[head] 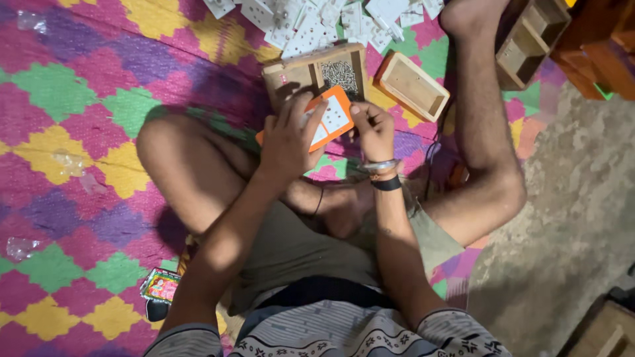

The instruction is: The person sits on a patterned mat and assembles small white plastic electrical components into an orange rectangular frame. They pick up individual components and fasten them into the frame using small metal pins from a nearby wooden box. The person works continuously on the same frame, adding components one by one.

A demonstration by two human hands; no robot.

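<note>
While the orange-framed switch plate [329, 121] is pinched between the left hand [289, 139] and right hand [374, 129], a slack fingertip grip could let it be dropped onto the wooden screw box [317, 71].

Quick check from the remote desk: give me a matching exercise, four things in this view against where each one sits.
1 orange plate
2 wooden box of screws
3 empty wooden tray
4 white parts pile

a at the mat's top edge
b held in both hands
c right of the screw box
d just behind the held plate

Pairs: 1-b, 2-d, 3-c, 4-a
</note>
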